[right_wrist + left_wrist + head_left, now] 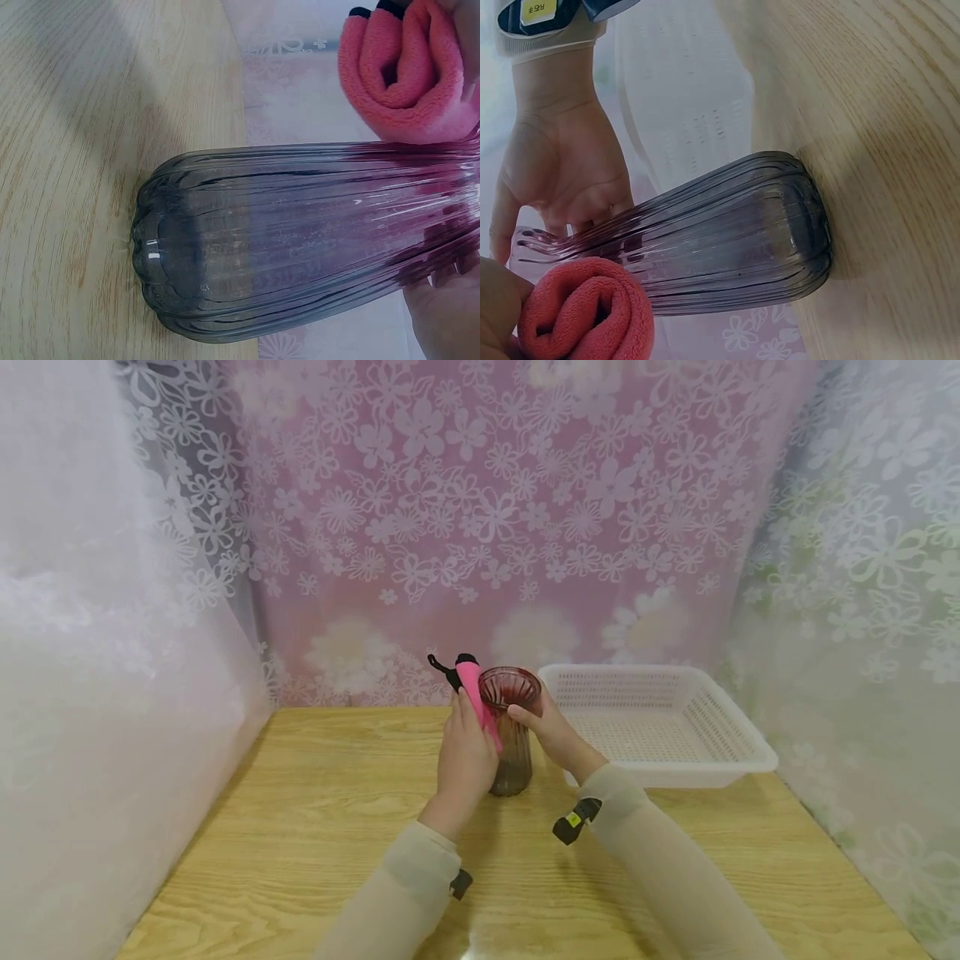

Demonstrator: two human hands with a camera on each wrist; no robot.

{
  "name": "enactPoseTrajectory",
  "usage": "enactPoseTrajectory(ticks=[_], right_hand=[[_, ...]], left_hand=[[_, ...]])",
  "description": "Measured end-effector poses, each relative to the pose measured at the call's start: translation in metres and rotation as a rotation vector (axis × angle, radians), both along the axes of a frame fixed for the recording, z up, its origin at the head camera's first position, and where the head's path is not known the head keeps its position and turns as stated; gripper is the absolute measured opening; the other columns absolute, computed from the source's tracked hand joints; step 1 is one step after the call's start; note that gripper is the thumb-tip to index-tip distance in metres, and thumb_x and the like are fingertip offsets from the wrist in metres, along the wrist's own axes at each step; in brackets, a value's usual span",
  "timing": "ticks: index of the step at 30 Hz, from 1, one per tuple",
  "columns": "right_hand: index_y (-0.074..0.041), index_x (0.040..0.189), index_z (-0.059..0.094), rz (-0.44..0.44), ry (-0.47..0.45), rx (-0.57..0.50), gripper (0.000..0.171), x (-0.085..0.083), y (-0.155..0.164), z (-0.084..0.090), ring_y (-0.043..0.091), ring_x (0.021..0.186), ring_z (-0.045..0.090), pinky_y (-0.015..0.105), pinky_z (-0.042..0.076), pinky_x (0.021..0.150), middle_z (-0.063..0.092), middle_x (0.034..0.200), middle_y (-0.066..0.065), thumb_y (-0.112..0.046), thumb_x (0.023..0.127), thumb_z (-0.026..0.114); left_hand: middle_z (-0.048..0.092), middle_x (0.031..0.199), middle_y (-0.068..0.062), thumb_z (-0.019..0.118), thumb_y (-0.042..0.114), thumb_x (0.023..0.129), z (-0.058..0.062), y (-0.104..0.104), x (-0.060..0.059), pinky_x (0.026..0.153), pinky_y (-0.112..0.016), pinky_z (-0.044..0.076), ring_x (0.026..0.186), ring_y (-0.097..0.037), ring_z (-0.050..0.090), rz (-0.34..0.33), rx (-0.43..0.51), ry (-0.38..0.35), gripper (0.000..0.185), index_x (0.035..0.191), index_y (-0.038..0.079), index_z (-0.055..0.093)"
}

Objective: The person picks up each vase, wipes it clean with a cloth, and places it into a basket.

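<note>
A ribbed, smoky glass vase stands upright on the wooden table. My right hand grips it just under the flared rim, from the right side. My left hand holds a rolled pink cloth with black trim. The cloth is upright and touches the left edge of the vase's mouth, its top end above the rim. I see nothing inside the vase.
A white perforated plastic basket sits on the table just right of the vase, behind my right wrist. Flowered curtains close off the back and both sides. Bare wood lies to the left and front.
</note>
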State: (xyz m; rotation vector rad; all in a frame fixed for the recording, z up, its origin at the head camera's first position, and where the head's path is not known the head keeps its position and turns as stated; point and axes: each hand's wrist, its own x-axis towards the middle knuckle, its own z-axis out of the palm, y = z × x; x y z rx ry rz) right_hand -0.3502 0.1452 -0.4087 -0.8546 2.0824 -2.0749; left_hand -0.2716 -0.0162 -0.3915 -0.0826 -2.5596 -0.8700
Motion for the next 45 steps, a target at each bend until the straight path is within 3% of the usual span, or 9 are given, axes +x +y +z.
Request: enactPoseTrajectory(ticks=[18,27,34,45], right_hand=[[-0.018,0.160,0.009,0.021,0.017,0.005,0.082,-0.004,0.000,-0.002,0.029,0.146,0.029,0.052,0.021,0.118,0.033,0.156,0.017,-0.032,0.099,0.062],[-0.018,0.161,0.006,0.011,0.009,0.018,0.092,-0.003,0.001,-0.001,0.029,0.147,0.027,0.054,0.019,0.118,0.032,0.157,0.016,-0.043,0.095,0.065],[-0.017,0.160,0.009,0.008,0.009,0.021,0.093,-0.002,0.001,-0.002,0.029,0.146,0.029,0.054,0.021,0.118,0.034,0.156,0.016,-0.045,0.094,0.067],[-0.015,0.161,0.002,0.024,-0.004,0.006,0.085,0.000,-0.001,0.000,0.032,0.147,0.027,0.052,0.019,0.119,0.032,0.156,0.021,-0.026,0.100,0.060]], left_hand=[[0.039,0.153,-0.027,0.062,0.014,0.096,-0.016,0.002,-0.004,0.098,-0.047,0.050,0.127,-0.039,0.053,0.014,-0.248,-0.034,0.067,0.151,-0.009,0.032],[0.041,0.151,-0.028,0.057,0.009,0.097,-0.027,-0.001,-0.007,0.101,-0.048,0.048,0.126,-0.040,0.054,0.002,-0.259,-0.089,0.061,0.151,-0.008,0.034],[0.044,0.148,-0.028,0.056,0.008,0.098,-0.036,-0.006,-0.006,0.092,-0.051,0.052,0.118,-0.042,0.058,-0.012,-0.241,-0.168,0.056,0.149,-0.008,0.039],[0.044,0.148,-0.028,0.049,0.010,0.102,-0.055,-0.013,-0.010,0.094,-0.050,0.052,0.117,-0.043,0.058,-0.053,-0.263,-0.273,0.051,0.149,-0.008,0.038]])
